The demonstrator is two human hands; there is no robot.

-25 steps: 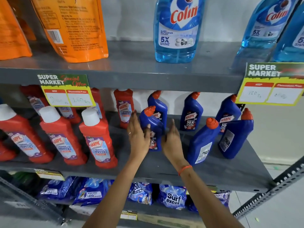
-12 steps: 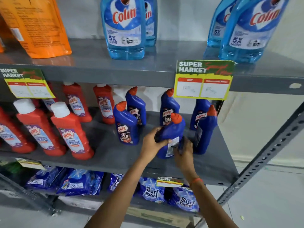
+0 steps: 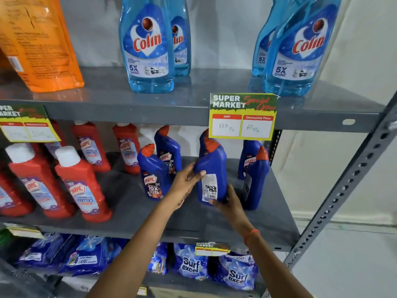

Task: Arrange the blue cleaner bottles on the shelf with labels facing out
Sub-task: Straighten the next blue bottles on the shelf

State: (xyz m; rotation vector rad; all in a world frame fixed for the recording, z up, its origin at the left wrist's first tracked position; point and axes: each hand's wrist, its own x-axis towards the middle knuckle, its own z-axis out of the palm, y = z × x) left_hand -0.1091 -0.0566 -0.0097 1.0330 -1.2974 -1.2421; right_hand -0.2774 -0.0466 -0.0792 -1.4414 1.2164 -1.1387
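Observation:
Several dark blue Harpic bottles with orange caps stand on the grey middle shelf (image 3: 150, 214). My left hand (image 3: 185, 183) grips the left side of one blue bottle (image 3: 213, 168), and my right hand (image 3: 228, 204) holds its base on the right. Its white back label with a barcode faces out. To its left, a blue bottle (image 3: 153, 175) shows its front label, with another blue bottle (image 3: 169, 153) behind it. On the right, a blue bottle (image 3: 256, 181) stands side-on, in front of a fifth blue bottle (image 3: 249, 155).
Red Harpic bottles (image 3: 82, 186) fill the shelf's left half. A price tag (image 3: 242, 117) hangs from the upper shelf, which carries light blue Colin bottles (image 3: 148, 46) and an orange pouch (image 3: 40, 44). Surf Excel packs (image 3: 191, 263) lie below. A perforated upright (image 3: 343, 190) bounds the right.
Both hands left the front-left bottle and moved right to the middle bottle, taking hold of it. The view shifted right along the shelf and closer.

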